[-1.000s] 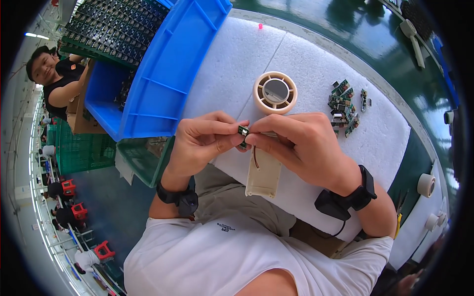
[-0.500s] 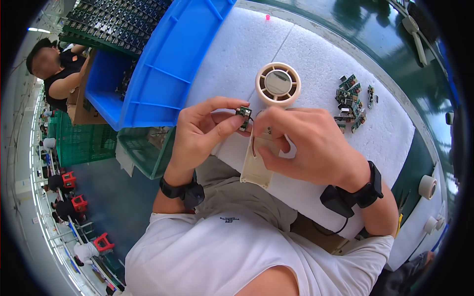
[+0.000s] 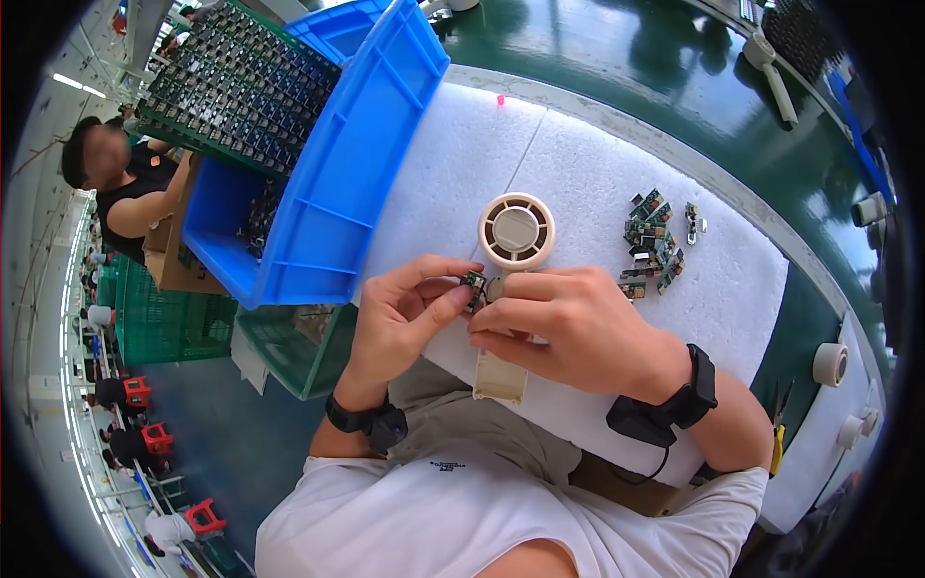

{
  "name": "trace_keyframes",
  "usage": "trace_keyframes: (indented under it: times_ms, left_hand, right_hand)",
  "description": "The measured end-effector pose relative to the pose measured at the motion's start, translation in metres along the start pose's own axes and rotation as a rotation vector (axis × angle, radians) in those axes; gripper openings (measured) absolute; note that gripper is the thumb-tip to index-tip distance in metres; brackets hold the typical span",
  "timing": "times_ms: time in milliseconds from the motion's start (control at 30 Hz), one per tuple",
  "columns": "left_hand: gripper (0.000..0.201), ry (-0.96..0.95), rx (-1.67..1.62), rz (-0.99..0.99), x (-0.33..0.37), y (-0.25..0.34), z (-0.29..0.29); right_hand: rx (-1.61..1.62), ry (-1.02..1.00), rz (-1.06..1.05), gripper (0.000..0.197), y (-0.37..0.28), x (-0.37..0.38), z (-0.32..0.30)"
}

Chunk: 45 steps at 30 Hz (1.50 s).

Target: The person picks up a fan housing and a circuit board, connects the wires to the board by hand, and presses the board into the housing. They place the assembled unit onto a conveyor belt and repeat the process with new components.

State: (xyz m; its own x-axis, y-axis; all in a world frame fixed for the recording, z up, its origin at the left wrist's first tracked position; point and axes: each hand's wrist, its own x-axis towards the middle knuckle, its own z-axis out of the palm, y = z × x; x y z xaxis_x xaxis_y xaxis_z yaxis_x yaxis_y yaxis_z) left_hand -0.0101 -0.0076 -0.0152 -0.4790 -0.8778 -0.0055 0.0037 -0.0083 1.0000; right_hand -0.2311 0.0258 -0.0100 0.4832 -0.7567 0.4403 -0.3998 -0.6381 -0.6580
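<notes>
My left hand [image 3: 405, 313] pinches a small green circuit board [image 3: 473, 280] between thumb and fingertips. Close beside it, my right hand [image 3: 588, 323] has its fingers drawn together next to the board; whatever they grip is hidden. Under my right hand lies a cream handheld fan [image 3: 516, 229], its round grille head pointing away from me. The lower end of its open handle shell [image 3: 499, 381] shows below my fingers, while the middle is covered.
Several loose circuit boards [image 3: 651, 241] are heaped on the white foam sheet [image 3: 578, 154] at right. Blue bins [image 3: 323, 226] and a stack of board panels [image 3: 236, 87] stand at left, above a green crate [image 3: 323, 352]. A person [image 3: 130, 193] is beyond them. Pliers [image 3: 778, 433] lie at far right.
My right hand has closed in on the board, its fingers now bunched beside it. The dark wire seen along the handle is now mostly covered. The whole view has shifted, so the bench sits lower.
</notes>
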Motion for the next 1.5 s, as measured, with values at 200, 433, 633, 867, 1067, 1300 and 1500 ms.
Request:
trace_keyframes:
  times_ms: [200,433,633,867,1067,1300,1500]
  left_hand:
    - [0.026,-0.018,-0.003,-0.026,0.001,0.000,-0.002]
    - [0.026,0.019,-0.020,-0.029,0.000,0.002,-0.001]
    - [0.026,0.112,0.016,0.081,-0.008,-0.005,0.009]
    - [0.028,0.146,0.143,0.269,-0.009,-0.013,0.014]
    - [0.028,0.212,0.284,0.381,-0.012,-0.014,0.019]
    - [0.032,0.256,0.669,0.542,-0.010,0.001,0.024]
    - [0.034,0.140,0.835,0.625,-0.008,0.014,0.016]
  right_hand:
    - [-0.040,-0.071,-0.086,0.015,-0.002,0.000,-0.006]
    - [0.101,0.047,-0.089,0.017,0.002,0.001,-0.003]
    - [0.257,0.111,0.167,0.016,-0.010,0.003,-0.007]
    - [0.096,0.224,0.339,0.011,-0.015,0.004,-0.006]
    - [0.025,0.246,0.288,0.012,-0.014,0.003,-0.003]
    - [-0.145,0.186,0.164,0.014,-0.013,0.003,-0.008]
    - [0.057,0.217,0.202,0.013,-0.007,0.002,-0.006]
